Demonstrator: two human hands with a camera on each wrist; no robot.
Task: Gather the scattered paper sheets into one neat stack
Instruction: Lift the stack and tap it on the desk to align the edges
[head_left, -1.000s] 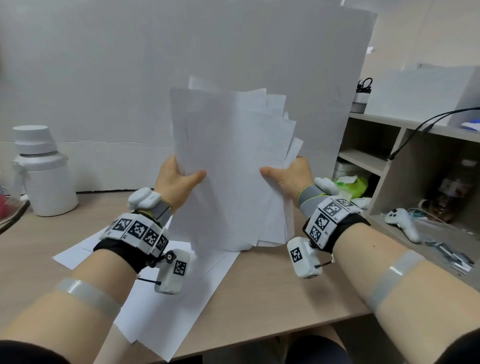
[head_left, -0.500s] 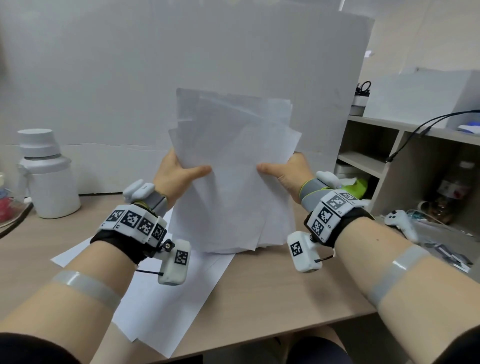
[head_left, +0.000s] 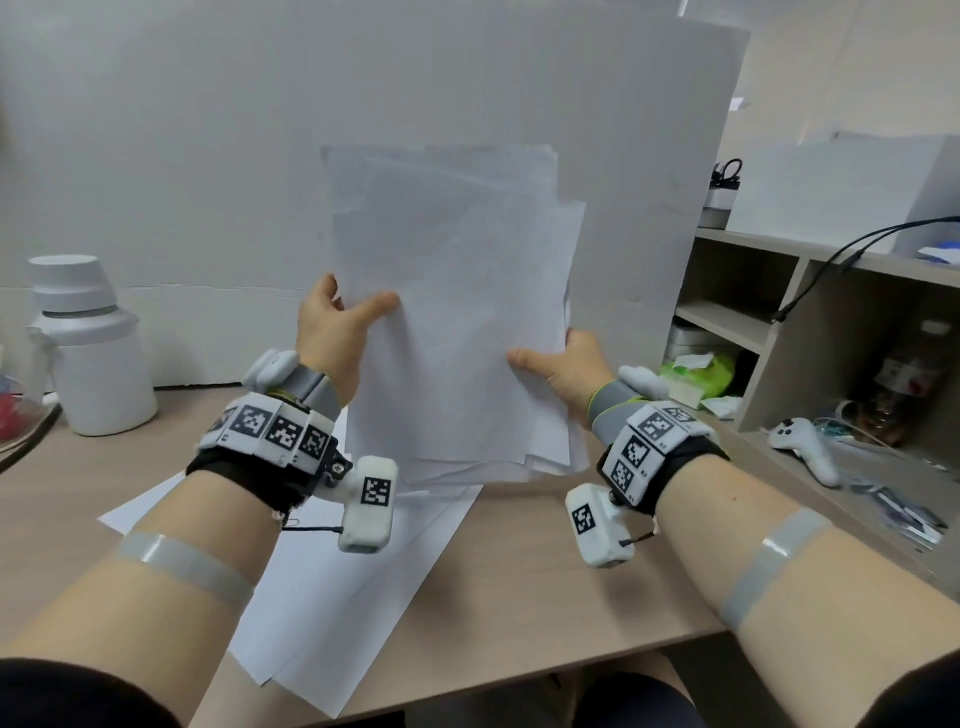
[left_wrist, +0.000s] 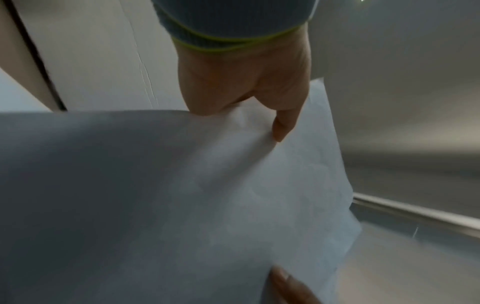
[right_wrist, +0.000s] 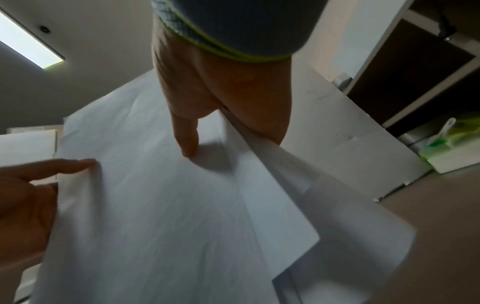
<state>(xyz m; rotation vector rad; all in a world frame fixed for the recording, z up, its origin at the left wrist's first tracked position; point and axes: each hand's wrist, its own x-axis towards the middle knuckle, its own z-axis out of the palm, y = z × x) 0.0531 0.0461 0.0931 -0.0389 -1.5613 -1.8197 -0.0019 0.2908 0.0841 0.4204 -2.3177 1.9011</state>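
Item: bundle of paper sheets (head_left: 457, 322), white, held upright above the tabletop (head_left: 519, 582), centre of scene. Edges uneven: corners stagger at the top right and the bottom right, so the bundle is not yet squared. Upright carriage likely serves to drop the lower edge onto the tabletop and knock the sheets level.

Left hand (head_left: 332, 332): grips the bundle's left edge, thumb across the near face, fingers hidden behind the paper; set higher than the other hand.

Right hand (head_left: 566, 369): grips the right edge lower down, thumb on the near face, fingers behind. One hand on each side edge keeps limp sheets from bowing and lets the sides be pressed inward.

Loose sheets (head_left: 332, 597): several lie flat on the tabletop, near left, overhanging the near edge; not yet gathered, so the task is judged part done.

Surroundings: white bottle (head_left: 88, 348), far left; shelf unit (head_left: 810, 332), right; white controller (head_left: 805, 447), right, well apart from the bundle.
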